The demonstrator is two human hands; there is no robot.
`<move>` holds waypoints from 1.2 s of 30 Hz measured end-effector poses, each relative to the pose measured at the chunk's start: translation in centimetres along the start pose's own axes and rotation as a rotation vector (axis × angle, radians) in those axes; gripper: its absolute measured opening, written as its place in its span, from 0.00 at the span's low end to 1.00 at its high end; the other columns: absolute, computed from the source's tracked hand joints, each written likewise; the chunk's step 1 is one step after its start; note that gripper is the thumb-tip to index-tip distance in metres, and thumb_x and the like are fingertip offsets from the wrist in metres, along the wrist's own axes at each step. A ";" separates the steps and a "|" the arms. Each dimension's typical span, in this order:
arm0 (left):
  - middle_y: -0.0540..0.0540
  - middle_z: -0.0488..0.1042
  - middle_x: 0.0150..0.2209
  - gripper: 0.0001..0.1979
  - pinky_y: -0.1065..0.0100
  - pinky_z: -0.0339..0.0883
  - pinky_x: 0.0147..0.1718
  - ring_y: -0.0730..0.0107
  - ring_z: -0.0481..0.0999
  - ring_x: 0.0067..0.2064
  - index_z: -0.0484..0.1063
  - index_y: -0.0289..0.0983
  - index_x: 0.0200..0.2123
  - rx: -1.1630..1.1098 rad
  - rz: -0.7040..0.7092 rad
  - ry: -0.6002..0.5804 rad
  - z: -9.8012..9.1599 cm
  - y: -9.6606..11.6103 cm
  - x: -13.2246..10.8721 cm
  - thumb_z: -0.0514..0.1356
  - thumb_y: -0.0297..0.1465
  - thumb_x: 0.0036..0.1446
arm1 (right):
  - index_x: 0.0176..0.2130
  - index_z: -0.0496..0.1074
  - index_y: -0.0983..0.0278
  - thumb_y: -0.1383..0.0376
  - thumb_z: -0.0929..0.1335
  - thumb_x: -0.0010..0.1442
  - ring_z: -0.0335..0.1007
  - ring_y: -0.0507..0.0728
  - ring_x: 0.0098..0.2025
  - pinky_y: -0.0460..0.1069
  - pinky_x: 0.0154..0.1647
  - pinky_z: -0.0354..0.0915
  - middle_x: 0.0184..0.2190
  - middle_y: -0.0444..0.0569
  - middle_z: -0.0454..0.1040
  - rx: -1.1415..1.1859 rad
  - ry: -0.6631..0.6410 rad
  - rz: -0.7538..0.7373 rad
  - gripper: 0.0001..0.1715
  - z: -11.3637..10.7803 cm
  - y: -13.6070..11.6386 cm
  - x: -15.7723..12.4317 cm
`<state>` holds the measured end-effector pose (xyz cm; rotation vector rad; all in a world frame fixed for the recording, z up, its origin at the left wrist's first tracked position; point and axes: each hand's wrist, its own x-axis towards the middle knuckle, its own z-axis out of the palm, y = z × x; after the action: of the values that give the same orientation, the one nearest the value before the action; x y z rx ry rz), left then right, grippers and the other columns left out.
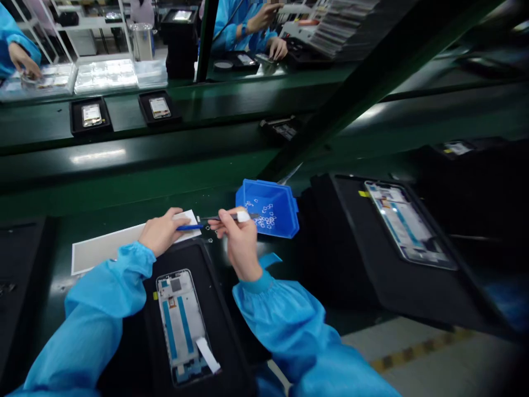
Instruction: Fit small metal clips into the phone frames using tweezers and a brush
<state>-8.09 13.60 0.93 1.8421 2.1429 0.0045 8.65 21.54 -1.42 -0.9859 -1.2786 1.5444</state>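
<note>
The half-curled left hand (pixel 162 232) grips a slim blue stick-like tool (pixel 190 227) over a pale rectangular sheet (pixel 105 249), while the right hand (pixel 240 241) pinches thin dark tweezers (pixel 212 218) beside an open blue plastic bin (pixel 266 191) on the dark green table (pixel 103 219).

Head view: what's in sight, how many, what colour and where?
Bin: one, blue, centre
Small pieces: many, white, mostly in the bin
Near phone frame: one, silvery, on near black tray
Right phone frame: one, silvery, on right black trays
Small devices: at least two, pale, upper left
Long sheet: one, whitish, left of centre
Plastic trays: several, clear, upper left
Post: one, dark green, diagonal, upper right
Co-workers' hands: three, blue sleeves, top
Blue tool: one, blue, left grip
Dark tool: one, dark, right grip
Own sleeves: two, light blue, foreground
Left grip: one, bare, over the sheet
Right grip: one, white finger wrap, beside the bin
</note>
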 end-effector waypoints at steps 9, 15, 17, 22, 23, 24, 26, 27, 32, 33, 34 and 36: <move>0.46 0.81 0.37 0.21 0.64 0.69 0.40 0.59 0.79 0.39 0.79 0.39 0.38 -0.537 -0.167 -0.038 -1.2 -0.8 -7.2 0.54 0.48 0.59 | 0.26 0.70 0.62 0.56 0.72 0.57 0.75 0.56 0.25 0.48 0.26 0.66 0.23 0.43 0.73 -0.221 -0.174 0.036 0.14 -1.2 -0.3 -10.2; 0.44 0.79 0.35 0.18 0.65 0.67 0.37 0.62 0.77 0.37 0.77 0.38 0.33 -0.425 -0.078 -0.049 0.5 0.4 -7.8 0.53 0.43 0.61 | 0.26 0.68 0.61 0.56 0.71 0.58 0.72 0.56 0.24 0.48 0.23 0.61 0.21 0.42 0.69 -0.352 -0.197 0.022 0.15 -0.4 0.5 -9.5; 0.45 0.77 0.33 0.17 0.66 0.65 0.34 0.63 0.76 0.34 0.75 0.38 0.30 -0.353 -0.064 -0.042 0.6 0.7 -7.6 0.54 0.42 0.62 | 0.27 0.68 0.60 0.55 0.71 0.58 0.72 0.56 0.24 0.48 0.23 0.62 0.21 0.42 0.69 -0.363 -0.201 0.031 0.15 -0.4 0.6 -9.4; 0.46 0.75 0.30 0.16 0.66 0.63 0.32 0.64 0.74 0.32 0.73 0.38 0.28 -0.288 -0.044 -0.039 0.6 0.9 -7.6 0.55 0.40 0.63 | 0.27 0.68 0.60 0.55 0.70 0.59 0.73 0.57 0.25 0.49 0.26 0.67 0.23 0.43 0.70 -0.382 -0.198 0.029 0.15 -0.4 0.6 -9.5; 0.46 0.75 0.30 0.16 0.66 0.62 0.32 0.64 0.74 0.32 0.73 0.38 0.28 -0.284 -0.041 -0.043 0.6 0.9 -7.6 0.55 0.40 0.63 | 0.27 0.68 0.60 0.55 0.70 0.59 0.73 0.57 0.25 0.49 0.27 0.67 0.23 0.43 0.70 -0.382 -0.198 0.027 0.15 -0.4 0.6 -9.5; 0.46 0.75 0.30 0.15 0.66 0.62 0.32 0.64 0.74 0.32 0.73 0.37 0.28 -0.283 -0.038 -0.047 0.6 0.8 -7.6 0.55 0.39 0.63 | 0.27 0.68 0.60 0.55 0.70 0.59 0.73 0.57 0.25 0.49 0.27 0.67 0.23 0.43 0.70 -0.384 -0.197 0.024 0.15 -0.4 0.6 -9.5; 0.46 0.76 0.32 0.14 0.65 0.63 0.34 0.64 0.75 0.33 0.73 0.37 0.29 -0.284 -0.034 -0.056 0.6 0.8 -7.6 0.55 0.38 0.63 | 0.27 0.68 0.60 0.56 0.71 0.60 0.73 0.56 0.26 0.49 0.28 0.68 0.23 0.43 0.69 -0.396 -0.199 0.017 0.15 -0.4 0.6 -9.5; 0.46 0.76 0.32 0.14 0.65 0.63 0.34 0.64 0.75 0.34 0.73 0.37 0.30 -0.285 -0.034 -0.056 0.7 0.8 -7.6 0.56 0.38 0.63 | 0.27 0.68 0.60 0.56 0.71 0.60 0.73 0.56 0.26 0.49 0.28 0.68 0.23 0.43 0.69 -0.402 -0.201 0.013 0.15 -0.5 0.6 -9.5; 0.46 0.77 0.34 0.13 0.65 0.62 0.35 0.63 0.75 0.36 0.74 0.37 0.31 -0.310 -0.030 -0.060 0.7 0.8 -7.7 0.56 0.37 0.63 | 0.27 0.69 0.61 0.57 0.70 0.60 0.72 0.56 0.26 0.49 0.29 0.68 0.24 0.43 0.70 -0.410 -0.196 0.004 0.14 -0.5 0.7 -9.5; 0.46 0.77 0.34 0.13 0.65 0.62 0.35 0.63 0.75 0.36 0.74 0.37 0.32 -0.318 -0.029 -0.061 0.7 0.9 -7.7 0.56 0.37 0.63 | 0.27 0.69 0.61 0.57 0.70 0.60 0.72 0.56 0.26 0.49 0.29 0.68 0.24 0.43 0.70 -0.413 -0.194 -0.001 0.14 -0.4 0.7 -9.5; 0.46 0.77 0.34 0.13 0.65 0.62 0.35 0.64 0.75 0.36 0.74 0.37 0.32 -0.322 -0.030 -0.060 0.8 0.9 -7.7 0.56 0.37 0.63 | 0.27 0.69 0.61 0.57 0.70 0.60 0.72 0.56 0.27 0.49 0.29 0.68 0.23 0.43 0.70 -0.415 -0.195 -0.005 0.14 -0.4 0.7 -9.5; 0.46 0.77 0.34 0.13 0.65 0.62 0.34 0.64 0.75 0.35 0.74 0.37 0.31 -0.321 -0.031 -0.054 0.8 0.9 -7.7 0.56 0.37 0.63 | 0.27 0.69 0.61 0.57 0.70 0.60 0.72 0.56 0.28 0.49 0.29 0.68 0.23 0.43 0.69 -0.412 -0.198 -0.004 0.13 -0.4 0.7 -9.5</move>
<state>-6.08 6.17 2.20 1.6059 1.9980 0.2722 11.79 12.54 -1.73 -1.1012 -1.7857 1.4308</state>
